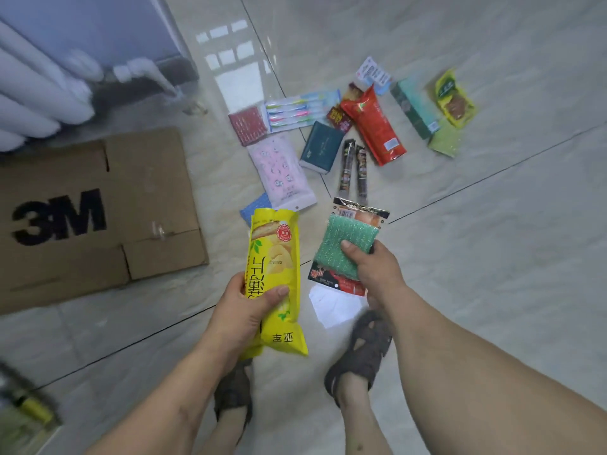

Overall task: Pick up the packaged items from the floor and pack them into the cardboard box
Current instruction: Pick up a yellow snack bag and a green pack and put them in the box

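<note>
My left hand grips a long yellow chip packet near its lower end. My right hand holds a green scouring pad stacked on a red and black snack packet. The cardboard box, marked 3M, lies to the left with its flaps shut. Several packaged items remain on the floor ahead: a pink packet, a toothbrush pack, a dark green tissue pack, a red pouch and a teal box.
A white radiator stands at the far left. My two sandalled feet are on the tiles below my hands. A white paper slip lies by my right foot. A yellow object sits at the bottom left.
</note>
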